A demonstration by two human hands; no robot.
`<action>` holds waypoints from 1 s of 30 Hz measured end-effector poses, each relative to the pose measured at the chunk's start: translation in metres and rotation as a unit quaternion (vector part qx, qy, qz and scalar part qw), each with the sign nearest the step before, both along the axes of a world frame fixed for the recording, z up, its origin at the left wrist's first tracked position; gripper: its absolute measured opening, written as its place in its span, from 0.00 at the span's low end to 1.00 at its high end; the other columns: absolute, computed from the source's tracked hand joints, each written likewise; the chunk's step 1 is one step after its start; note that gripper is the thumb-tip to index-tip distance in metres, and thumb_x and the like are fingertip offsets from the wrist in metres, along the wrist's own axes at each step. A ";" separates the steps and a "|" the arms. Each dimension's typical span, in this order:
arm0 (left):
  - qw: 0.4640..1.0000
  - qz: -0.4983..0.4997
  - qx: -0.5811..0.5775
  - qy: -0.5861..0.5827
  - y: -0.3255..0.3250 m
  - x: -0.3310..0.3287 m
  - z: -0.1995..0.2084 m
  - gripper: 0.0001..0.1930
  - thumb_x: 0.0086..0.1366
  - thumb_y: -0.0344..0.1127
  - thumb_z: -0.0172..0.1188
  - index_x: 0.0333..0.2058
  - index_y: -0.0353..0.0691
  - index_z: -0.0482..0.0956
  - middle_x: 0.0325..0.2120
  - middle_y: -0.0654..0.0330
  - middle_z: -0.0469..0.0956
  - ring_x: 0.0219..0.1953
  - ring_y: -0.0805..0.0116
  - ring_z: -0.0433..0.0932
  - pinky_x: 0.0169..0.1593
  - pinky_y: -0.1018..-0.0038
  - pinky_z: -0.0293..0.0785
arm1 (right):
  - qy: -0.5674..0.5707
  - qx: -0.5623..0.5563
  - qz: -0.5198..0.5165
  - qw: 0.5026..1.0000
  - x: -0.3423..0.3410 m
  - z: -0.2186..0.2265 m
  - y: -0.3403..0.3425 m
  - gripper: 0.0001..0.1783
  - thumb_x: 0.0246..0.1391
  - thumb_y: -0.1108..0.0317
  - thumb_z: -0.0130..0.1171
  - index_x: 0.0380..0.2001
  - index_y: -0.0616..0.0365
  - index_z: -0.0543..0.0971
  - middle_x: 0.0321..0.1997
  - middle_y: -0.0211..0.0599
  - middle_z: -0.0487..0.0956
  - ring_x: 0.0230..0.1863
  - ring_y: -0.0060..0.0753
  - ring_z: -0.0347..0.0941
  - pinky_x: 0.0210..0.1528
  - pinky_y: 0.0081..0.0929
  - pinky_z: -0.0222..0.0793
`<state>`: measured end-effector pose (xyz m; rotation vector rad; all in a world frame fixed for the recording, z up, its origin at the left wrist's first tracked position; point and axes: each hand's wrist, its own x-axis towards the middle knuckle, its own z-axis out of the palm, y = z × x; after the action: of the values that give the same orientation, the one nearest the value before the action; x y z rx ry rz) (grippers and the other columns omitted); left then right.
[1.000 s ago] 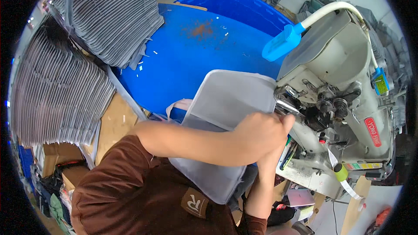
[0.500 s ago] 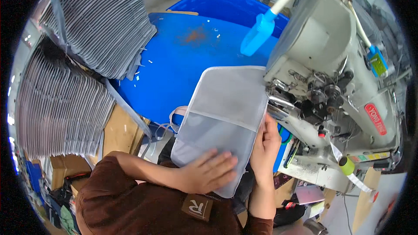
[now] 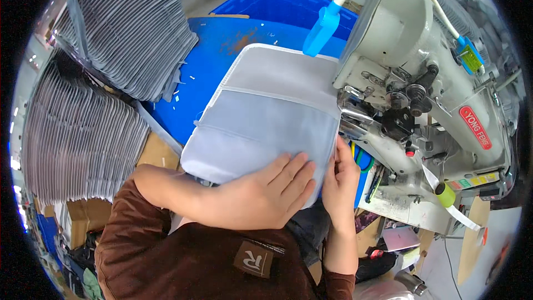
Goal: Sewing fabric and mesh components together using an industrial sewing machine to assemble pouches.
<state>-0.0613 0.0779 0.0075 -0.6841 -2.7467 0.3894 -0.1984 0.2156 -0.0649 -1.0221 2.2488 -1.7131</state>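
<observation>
A flat grey fabric panel with light piped edges and a pocket-like layer across it lies in front of me, its far right edge at the sewing machine. My left hand rests flat on the panel's near part, fingers stretched out and close together. At the right edge, my right hand pinches the fabric between thumb and fingers, just short of the machine's sewing head. The machine hides the stitching spot.
Two tall stacks of grey panels, one far and one near, stand on the left. A blue tabletop extends behind the panel, with a blue crate beyond. A blue lamp hangs over it. White tape runs at right.
The panel has moved away from me and turned, its near end swinging left. My left hand has slid slightly forward with it. The loose strap at its left side no longer shows.
</observation>
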 end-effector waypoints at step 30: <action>0.993 -0.026 0.044 0.110 -0.078 -0.078 -0.029 0.23 0.56 0.40 0.56 0.52 0.43 0.73 0.32 0.67 0.69 0.33 0.71 0.71 0.36 0.76 0.67 | 0.038 0.075 -0.046 0.995 -0.013 0.011 -0.010 0.20 0.49 0.82 0.52 0.48 0.64 0.72 0.34 0.52 0.82 0.31 0.46 0.81 0.34 0.33 0.74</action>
<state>-0.1389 0.0004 -0.0214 -0.6477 -2.5167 0.3100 -0.2115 0.2054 -0.0539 -0.9804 2.4654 -1.5354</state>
